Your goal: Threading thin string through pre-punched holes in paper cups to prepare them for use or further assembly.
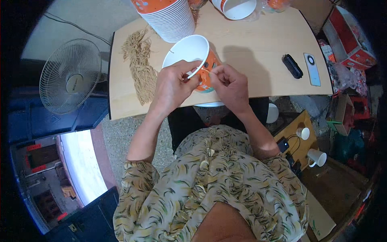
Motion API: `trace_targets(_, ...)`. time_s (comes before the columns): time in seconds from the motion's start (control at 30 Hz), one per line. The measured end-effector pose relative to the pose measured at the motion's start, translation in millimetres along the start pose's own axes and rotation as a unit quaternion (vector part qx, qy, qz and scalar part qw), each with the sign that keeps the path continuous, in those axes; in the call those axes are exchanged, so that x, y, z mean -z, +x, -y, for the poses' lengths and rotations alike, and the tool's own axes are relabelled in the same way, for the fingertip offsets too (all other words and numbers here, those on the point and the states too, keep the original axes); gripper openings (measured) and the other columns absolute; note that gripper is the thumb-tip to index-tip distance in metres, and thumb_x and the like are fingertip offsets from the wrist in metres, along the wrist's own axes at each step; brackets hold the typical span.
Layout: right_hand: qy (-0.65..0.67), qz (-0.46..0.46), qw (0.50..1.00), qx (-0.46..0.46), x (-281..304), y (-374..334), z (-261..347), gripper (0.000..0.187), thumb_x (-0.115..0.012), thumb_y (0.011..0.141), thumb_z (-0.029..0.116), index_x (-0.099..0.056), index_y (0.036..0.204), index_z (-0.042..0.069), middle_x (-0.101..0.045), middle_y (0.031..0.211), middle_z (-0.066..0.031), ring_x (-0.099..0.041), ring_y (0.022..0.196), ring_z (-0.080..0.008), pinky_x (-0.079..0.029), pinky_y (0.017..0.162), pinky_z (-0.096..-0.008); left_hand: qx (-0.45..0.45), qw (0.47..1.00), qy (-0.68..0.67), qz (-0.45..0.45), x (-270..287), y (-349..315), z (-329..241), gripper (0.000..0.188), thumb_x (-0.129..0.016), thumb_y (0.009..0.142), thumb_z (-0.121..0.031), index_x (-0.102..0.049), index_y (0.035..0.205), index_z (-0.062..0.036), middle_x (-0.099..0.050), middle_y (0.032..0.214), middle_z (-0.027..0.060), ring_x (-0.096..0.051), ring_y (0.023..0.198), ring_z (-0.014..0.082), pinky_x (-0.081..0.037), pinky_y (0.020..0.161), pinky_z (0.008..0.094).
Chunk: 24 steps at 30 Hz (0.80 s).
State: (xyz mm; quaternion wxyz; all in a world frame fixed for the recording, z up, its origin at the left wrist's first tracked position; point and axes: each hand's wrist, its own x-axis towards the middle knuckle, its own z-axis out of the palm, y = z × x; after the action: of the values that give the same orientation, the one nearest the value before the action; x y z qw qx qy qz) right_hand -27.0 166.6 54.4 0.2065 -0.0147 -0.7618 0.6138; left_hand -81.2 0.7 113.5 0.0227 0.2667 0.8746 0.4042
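Note:
A paper bucket [189,47], orange outside and white inside, is tilted at the near edge of the table with its mouth toward the upper left. My left hand [175,80] is closed on its rim, thumb and fingers on either side of the wall. By the outer side of the rim, my right hand [231,86] pinches a thin tan cord [206,70]. A short end of cord shows on the bucket's inner wall. Left of my hands lies a bundle of similar tan cords [141,68]. Beyond the bucket stands a tall stack of nested paper buckets [168,22].
Another bucket [240,9] lies on its side at the table's far edge. A black case [292,66] and a pale phone [312,69] rest at the right. A fan [74,82] stands left of the table [258,36]. White mugs [318,157] sit low at the right.

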Motion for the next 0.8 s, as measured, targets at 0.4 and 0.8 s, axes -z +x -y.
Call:
trace_targets(0.4, 0.016, 0.01, 1.0, -0.002, -0.5, -4.7, -9.7, 0.01, -0.069, 0.085, 0.008, -0.061, 0.081, 0.003, -0.054, 0.054, 0.0014, -0.047, 0.05, -0.0029, -0.039, 0.047, -0.0246, -0.032, 0.999, 0.027, -0.018, -2.9, -2.1, 1.9, 0.032, -0.071, 0.079, -0.009, -0.072, 0.11, -0.0081, -0.071, 0.09, 0.0131, -0.067, 0.064, 0.0231, -0.054, 0.062, 0.0349)
trace_targets(0.8, 0.024, 0.015, 1.0, -0.012, -2.8, -6.5, -8.4, 0.01, -0.069, 0.085, 0.006, -0.061, 0.08, 0.003, -0.054, 0.056, 0.0021, -0.049, 0.052, -0.002, -0.04, 0.049, -0.0237, -0.018, 0.999, 0.047, 0.005, -1.6, -4.2, -6.7, 0.035, -0.074, 0.078, -0.005, -0.071, 0.113, -0.0046, -0.073, 0.097, 0.0126, -0.069, 0.072, 0.0188, -0.057, 0.067, 0.0314)
